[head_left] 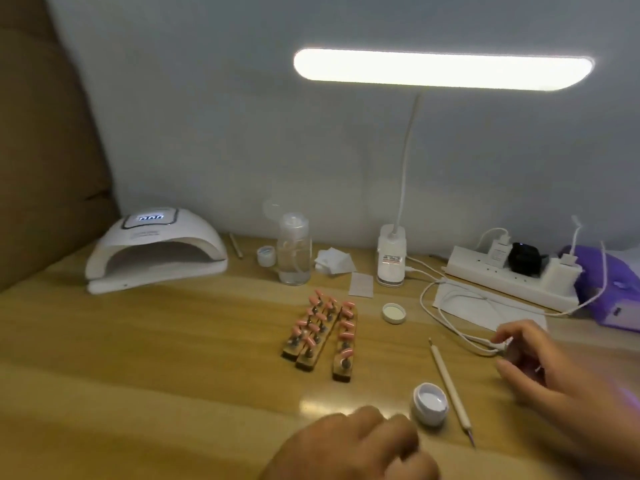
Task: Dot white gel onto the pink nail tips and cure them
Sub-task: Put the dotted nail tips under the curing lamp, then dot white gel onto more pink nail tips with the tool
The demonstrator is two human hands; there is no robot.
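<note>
— What's biggest in front of you?

— The table (pixel 156 341), with a lit lamp (pixel 443 69) over its far edge. The dryer (pixel 156 251) sits far left, mouth toward me and display lit. A power strip (pixel 512 275) lies far right.

— And your hands?

— My left hand (pixel 349 445) is nearest me, knuckles up, fingers curled under; I can't tell if they hold anything. My right hand (pixel 547 368) is blurred, over a white cable (pixel 450 327). Its fingers are bent and slightly apart, and I can't tell if they pinch the cable.

— Where are the tips?

— The pink tips (pixel 322 327) stand on three wooden racks (pixel 341 370) mid-table, apart from both hands.

— The gel?

— The open pot (pixel 429 403) sits just right of my left hand, white inside. The pen (pixel 446 379) lies just beside it, with a lid (pixel 394 312) farther back.
</note>
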